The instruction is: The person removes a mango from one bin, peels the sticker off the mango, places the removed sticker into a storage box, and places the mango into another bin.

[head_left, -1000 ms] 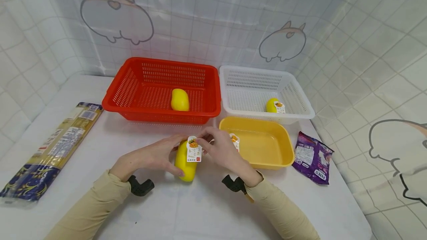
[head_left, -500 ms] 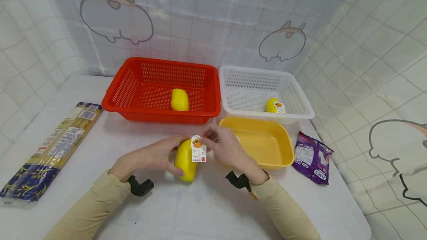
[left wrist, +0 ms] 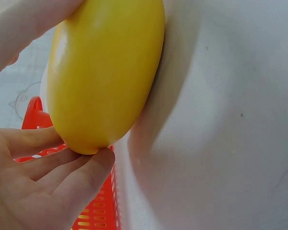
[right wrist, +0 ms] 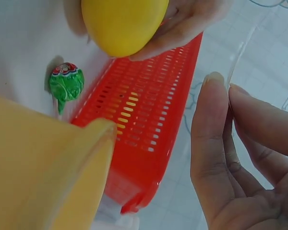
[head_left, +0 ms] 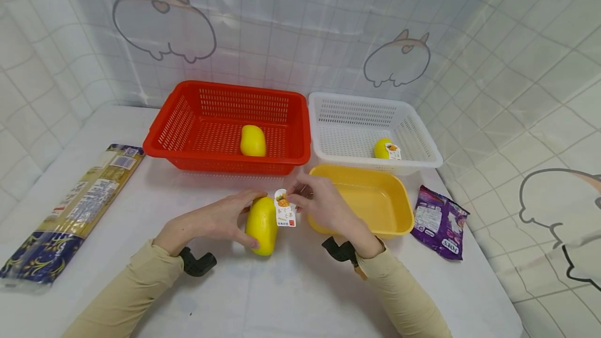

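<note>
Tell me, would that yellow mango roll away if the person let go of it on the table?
Probably it would rock or roll a little: the mango is smooth, rounded and egg-shaped, and the left hand steadies it from the side. Its glossy skin looks slippery. The label pinched by the right hand looks thin and floppy.

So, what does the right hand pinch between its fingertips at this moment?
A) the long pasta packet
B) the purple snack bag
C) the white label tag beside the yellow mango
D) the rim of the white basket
C: the right hand pinches the white label tag just beside the yellow mango, which the left hand holds.
</note>
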